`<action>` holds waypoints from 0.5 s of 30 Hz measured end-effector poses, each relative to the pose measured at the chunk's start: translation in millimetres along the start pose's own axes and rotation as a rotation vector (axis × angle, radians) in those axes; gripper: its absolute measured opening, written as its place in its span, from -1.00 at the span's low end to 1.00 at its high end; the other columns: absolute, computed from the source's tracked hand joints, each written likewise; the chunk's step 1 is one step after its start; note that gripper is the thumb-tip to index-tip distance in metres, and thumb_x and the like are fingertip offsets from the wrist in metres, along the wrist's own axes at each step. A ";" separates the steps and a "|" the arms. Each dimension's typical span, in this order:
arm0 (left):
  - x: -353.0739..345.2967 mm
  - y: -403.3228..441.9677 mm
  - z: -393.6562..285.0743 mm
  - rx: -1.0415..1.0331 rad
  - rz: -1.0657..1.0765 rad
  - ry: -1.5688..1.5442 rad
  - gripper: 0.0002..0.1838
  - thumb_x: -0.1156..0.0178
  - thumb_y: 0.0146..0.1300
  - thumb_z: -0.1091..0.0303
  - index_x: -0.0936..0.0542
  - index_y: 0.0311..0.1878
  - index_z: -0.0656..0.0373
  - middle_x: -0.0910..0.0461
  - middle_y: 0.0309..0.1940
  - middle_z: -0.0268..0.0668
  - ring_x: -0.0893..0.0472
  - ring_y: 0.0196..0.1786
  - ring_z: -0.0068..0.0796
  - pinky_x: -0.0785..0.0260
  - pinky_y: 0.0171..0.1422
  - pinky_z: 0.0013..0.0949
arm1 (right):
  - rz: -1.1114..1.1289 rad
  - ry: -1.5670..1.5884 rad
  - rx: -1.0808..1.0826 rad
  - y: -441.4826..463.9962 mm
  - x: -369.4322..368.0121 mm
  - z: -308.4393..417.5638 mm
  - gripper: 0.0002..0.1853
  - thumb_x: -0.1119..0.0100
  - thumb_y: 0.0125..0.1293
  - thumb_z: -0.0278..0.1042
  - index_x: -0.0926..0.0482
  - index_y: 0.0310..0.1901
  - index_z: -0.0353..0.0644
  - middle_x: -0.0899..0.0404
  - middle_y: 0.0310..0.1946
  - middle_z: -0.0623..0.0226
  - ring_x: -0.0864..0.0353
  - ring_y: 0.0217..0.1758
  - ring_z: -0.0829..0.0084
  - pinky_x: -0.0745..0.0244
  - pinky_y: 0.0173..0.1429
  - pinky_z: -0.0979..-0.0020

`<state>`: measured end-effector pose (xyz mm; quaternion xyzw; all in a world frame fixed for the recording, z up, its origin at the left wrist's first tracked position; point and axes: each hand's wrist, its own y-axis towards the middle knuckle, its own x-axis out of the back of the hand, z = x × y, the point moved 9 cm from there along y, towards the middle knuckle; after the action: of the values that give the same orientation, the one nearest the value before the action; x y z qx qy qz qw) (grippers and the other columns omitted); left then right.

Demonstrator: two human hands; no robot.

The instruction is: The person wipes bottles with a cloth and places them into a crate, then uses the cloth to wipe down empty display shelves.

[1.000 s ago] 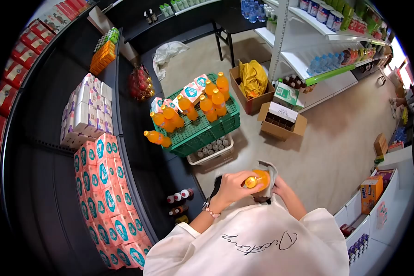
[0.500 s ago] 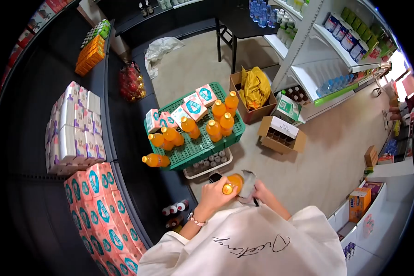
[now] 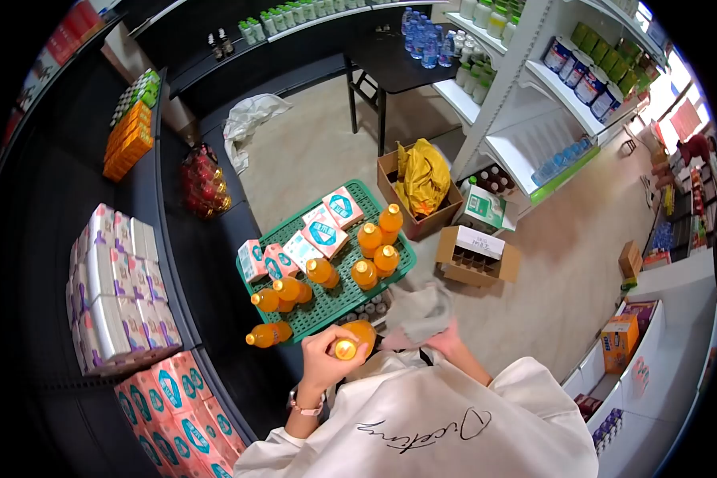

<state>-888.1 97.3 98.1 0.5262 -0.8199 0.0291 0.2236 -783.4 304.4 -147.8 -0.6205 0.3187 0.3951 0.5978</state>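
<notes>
My left hand (image 3: pixel 327 360) is wrapped round an orange drink bottle (image 3: pixel 362 335) near its cap, low in the middle of the view. To its right, a grey cloth (image 3: pixel 419 312) is held by my right hand (image 3: pixel 446 341), partly blurred. Beyond both hands is a green perforated crate (image 3: pixel 340 299). Several orange bottles (image 3: pixel 322 272) stand on it, along with several pink-and-white tissue packs (image 3: pixel 325 233). At the crate's near left corner, one orange bottle (image 3: pixel 268 334) leans outward.
Under the crate, cans (image 3: pixel 372 307) show in a pale basket. Right of it are an open carton (image 3: pixel 476 256) and a box with yellow plastic (image 3: pixel 422 179). Dark shelving with stacked tissue packs (image 3: pixel 119 295) runs along the left; white shelves (image 3: pixel 519 159) stand at the right.
The bottle in my left hand has moved left, apart from the grey cloth. My right hand has kept the cloth, which is now more spread out. The view has shifted.
</notes>
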 end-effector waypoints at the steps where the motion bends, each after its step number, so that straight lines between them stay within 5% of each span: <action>1: 2.1 11.2 -8.9 -0.025 0.021 -0.009 -0.76 -0.50 -0.11 0.38 -0.60 -0.44 0.20 -0.59 -0.56 -0.36 -0.52 -0.59 -0.65 -0.30 -0.47 -0.58 | 0.034 0.069 0.073 -4.7 -6.3 12.9 -0.47 0.20 0.44 0.04 -0.39 0.28 -0.10 -0.40 0.29 0.17 -0.34 0.37 0.11 -0.12 0.48 -0.06; 5: 7.4 72.3 -51.1 -0.089 0.091 -0.046 -0.76 -0.49 -0.09 0.43 -0.57 -0.44 0.21 -0.59 -0.55 -0.34 -0.55 -0.55 -0.58 -0.35 -0.43 -0.57 | 0.170 -0.046 0.349 -7.9 -3.5 71.0 -0.43 0.13 0.42 0.12 -0.30 0.32 -0.07 -0.35 0.31 0.18 -0.33 0.36 0.14 -0.12 0.49 -0.03; 9: -9.4 132.7 -82.3 -0.237 0.094 0.182 -0.72 -0.53 -0.10 0.37 -0.59 -0.39 0.19 -0.62 -0.52 -0.31 -0.59 -0.53 -0.49 -0.41 -0.41 -0.51 | -0.163 -1.121 0.641 0.1 -15.8 129.9 -0.43 0.08 0.41 0.07 -0.26 0.33 -0.07 -0.33 0.30 0.22 -0.34 0.35 0.17 -0.16 0.48 0.06; 15: -38.9 236.7 -66.2 -0.222 -0.038 0.326 -0.80 -0.45 -0.01 0.47 -0.57 -0.38 0.21 -0.57 -0.55 -0.33 -0.52 -0.51 -0.62 -0.36 -0.39 -0.55 | 0.008 -0.404 0.659 41.5 -41.1 209.8 -0.43 -0.11 0.30 -0.11 -0.27 0.30 -0.08 -0.38 0.22 0.28 -0.39 0.27 0.24 -0.25 0.41 0.15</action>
<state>-1059.8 254.3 186.6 0.5019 -0.7610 0.0192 0.4106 -862.3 506.3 -126.7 -0.3035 0.3066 0.3880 0.8145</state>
